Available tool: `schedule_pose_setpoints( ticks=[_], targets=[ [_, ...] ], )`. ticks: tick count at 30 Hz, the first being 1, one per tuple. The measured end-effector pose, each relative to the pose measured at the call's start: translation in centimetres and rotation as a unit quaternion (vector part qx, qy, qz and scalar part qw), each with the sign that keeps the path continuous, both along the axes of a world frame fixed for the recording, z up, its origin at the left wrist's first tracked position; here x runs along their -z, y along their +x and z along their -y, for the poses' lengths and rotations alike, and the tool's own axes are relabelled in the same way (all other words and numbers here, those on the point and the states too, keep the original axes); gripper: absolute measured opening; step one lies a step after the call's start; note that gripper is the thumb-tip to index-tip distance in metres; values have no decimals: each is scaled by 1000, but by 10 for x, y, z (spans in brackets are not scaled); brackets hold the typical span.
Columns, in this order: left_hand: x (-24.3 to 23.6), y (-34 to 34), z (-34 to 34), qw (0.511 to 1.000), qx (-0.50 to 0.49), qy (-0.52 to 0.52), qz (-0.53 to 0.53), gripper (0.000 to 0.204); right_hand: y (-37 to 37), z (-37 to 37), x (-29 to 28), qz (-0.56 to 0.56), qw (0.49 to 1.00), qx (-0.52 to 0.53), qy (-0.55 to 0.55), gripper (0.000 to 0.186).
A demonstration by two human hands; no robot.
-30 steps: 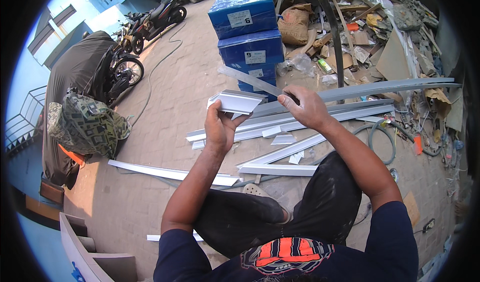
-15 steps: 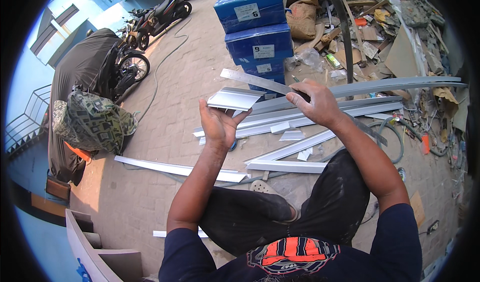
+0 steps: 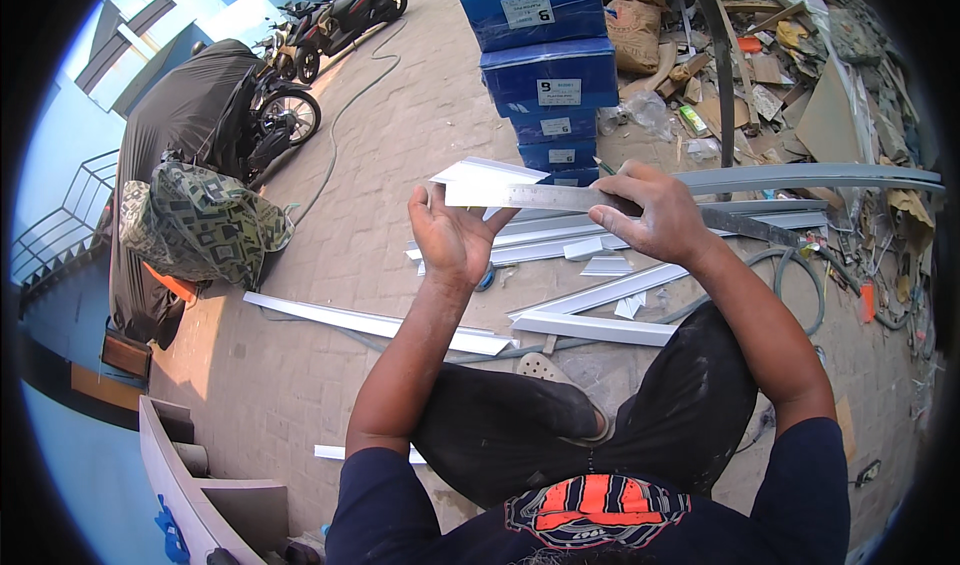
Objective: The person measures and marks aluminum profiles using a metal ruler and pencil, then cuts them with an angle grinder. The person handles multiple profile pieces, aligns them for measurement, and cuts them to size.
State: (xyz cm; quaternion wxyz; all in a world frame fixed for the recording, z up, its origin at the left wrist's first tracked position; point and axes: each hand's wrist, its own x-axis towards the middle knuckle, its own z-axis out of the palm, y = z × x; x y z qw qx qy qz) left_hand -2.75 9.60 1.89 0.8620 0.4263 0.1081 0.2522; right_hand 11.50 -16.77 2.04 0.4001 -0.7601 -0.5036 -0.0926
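My left hand [image 3: 452,235], palm up with its fingers raised, supports a short white trim piece [image 3: 485,171] with slanted ends. My right hand [image 3: 650,210] grips a flat steel ruler [image 3: 530,197], its fingers and thumb closed round it. The ruler's bright blade points left and lies in front of the trim piece, covering its near part; I cannot tell whether they touch. A darker metal strip [image 3: 755,227] emerges beyond my right wrist and looks like part of the same tool.
Long white trim lengths [image 3: 600,327] and short offcuts [image 3: 606,266] lie on the paving before my legs. Blue boxes [image 3: 550,70] are stacked ahead. Rubble and wood scraps [image 3: 765,95] fill the far right. A hose [image 3: 820,310] curls at right; a covered vehicle [image 3: 170,125] stands left.
The ruler has swung down from above the trim piece and now lies across its front. My view has shifted slightly left, so the surroundings appear further right.
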Motion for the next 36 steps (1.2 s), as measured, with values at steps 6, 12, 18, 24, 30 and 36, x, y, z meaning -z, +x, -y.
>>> schedule_pose_setpoints(
  ticks=[6,12,18,24,30,36],
  targets=[
    [-4,-3,6,996,49,-47,61,74,-5,-2,3,20,1000,-14,17,39],
    [-9,-2,10,995,62,-30,75,70,-8,-2,1,32,999,-2,18,39],
    [-17,-6,12,988,96,-62,106,67,-13,-2,-1,31,999,-24,28,39],
    [-21,-8,13,985,103,-59,126,68,-15,-2,1,34,999,-23,25,38],
    [-17,-9,9,985,101,-74,119,69,-15,-2,3,37,999,-21,18,38],
    [-16,-11,8,975,135,-83,153,67,-16,-1,1,42,999,-19,12,38]
  ],
)
